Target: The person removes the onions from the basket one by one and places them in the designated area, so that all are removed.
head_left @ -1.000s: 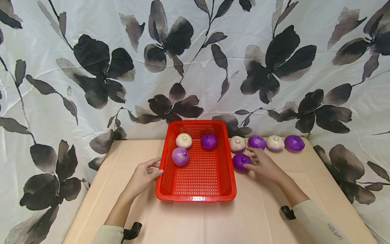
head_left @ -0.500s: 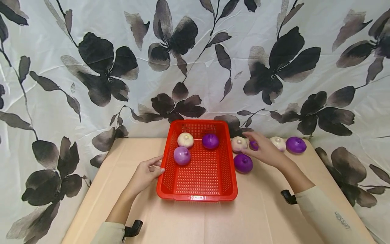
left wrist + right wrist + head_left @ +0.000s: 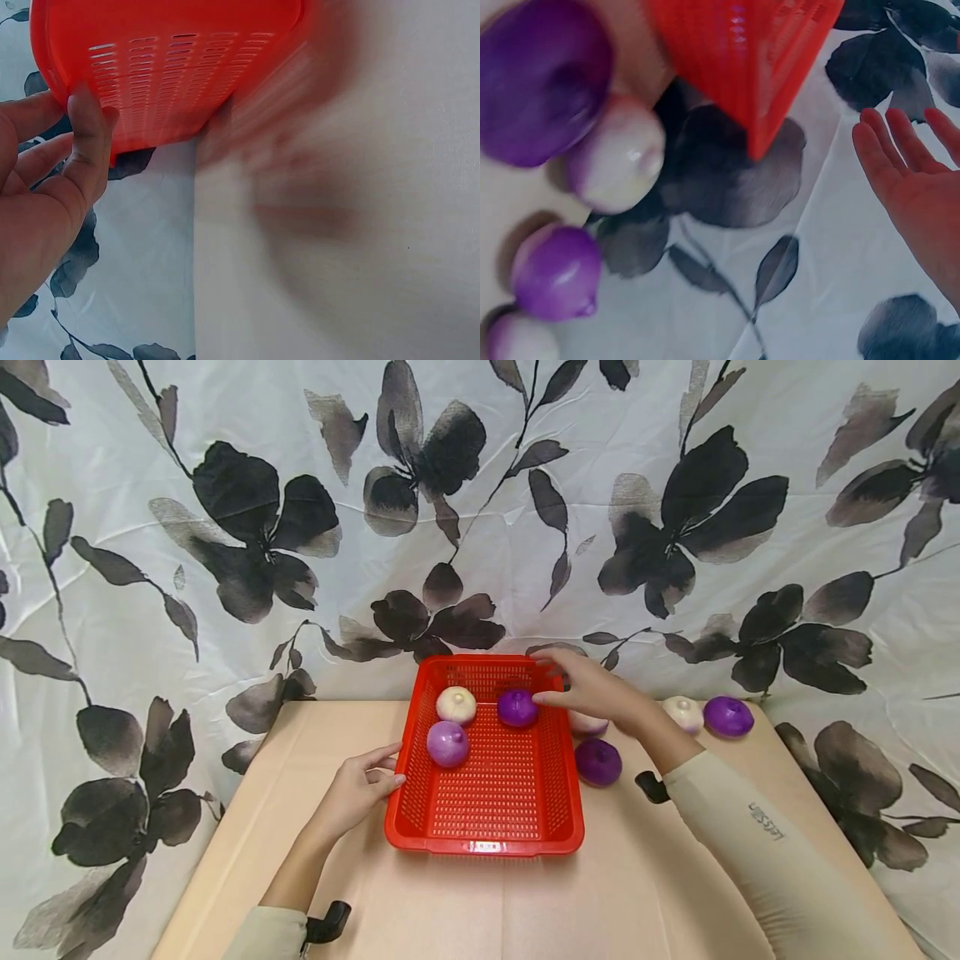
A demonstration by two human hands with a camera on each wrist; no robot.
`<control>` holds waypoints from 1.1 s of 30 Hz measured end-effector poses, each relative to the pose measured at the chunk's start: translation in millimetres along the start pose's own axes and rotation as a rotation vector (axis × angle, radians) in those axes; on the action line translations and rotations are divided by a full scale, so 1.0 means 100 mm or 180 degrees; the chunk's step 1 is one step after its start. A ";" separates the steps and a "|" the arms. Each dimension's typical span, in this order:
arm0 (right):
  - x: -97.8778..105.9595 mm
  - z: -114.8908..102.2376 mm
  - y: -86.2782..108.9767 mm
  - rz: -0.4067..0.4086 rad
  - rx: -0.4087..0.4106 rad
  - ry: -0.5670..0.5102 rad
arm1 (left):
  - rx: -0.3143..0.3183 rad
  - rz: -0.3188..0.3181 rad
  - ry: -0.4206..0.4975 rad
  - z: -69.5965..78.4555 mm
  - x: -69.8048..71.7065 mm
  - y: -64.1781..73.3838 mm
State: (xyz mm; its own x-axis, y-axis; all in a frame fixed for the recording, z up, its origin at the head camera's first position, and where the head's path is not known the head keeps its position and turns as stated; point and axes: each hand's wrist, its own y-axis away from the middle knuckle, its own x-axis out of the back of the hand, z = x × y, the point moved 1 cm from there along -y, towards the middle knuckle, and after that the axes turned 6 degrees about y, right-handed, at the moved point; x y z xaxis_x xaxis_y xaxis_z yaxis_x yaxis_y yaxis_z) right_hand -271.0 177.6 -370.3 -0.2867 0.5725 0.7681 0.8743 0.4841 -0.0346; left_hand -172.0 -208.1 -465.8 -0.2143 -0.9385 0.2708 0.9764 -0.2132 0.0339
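Note:
My left hand [image 3: 362,789] pinches the left rim of a red plastic basket [image 3: 483,842]; in the left wrist view its fingers [image 3: 88,139] lie against the slotted side. Inside sit a white onion [image 3: 456,705], a light purple onion [image 3: 447,743] and a dark purple onion [image 3: 517,707]. Over the basket's back right corner is my right hand [image 3: 588,687], fingers extended, holding nothing. The right wrist view shows the hand [image 3: 919,176] apart from the onions. Right of the basket, a dark purple onion [image 3: 598,762] stands before a whitish onion [image 3: 587,724], which the hand partly covers.
Farther right on the table [image 3: 637,885] are a white onion [image 3: 683,714] and a purple onion [image 3: 728,717]. Another purple onion [image 3: 556,272], visible in the right wrist view, is hidden by the right arm in the head view. A floral cloth [image 3: 480,527] hangs behind the table.
My right hand has moved from the purple onions left to the basket's back right corner, leaving the onions in place. The left hand stays at the rim.

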 end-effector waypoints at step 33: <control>-1.06 -0.30 -0.87 -0.1381 0.0177 0.0021 | 0.0011 0.0021 0.0018 0.00 -0.01 0.00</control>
State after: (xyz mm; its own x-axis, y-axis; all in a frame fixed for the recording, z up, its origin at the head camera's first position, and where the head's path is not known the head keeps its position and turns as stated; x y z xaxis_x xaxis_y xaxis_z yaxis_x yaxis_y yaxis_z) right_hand -304.8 55.0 -429.9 -0.6202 0.3041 0.7232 0.6509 0.7140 0.2580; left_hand -171.8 -207.3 -466.4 -0.2080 -0.9414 0.2655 0.9779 -0.2061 0.0353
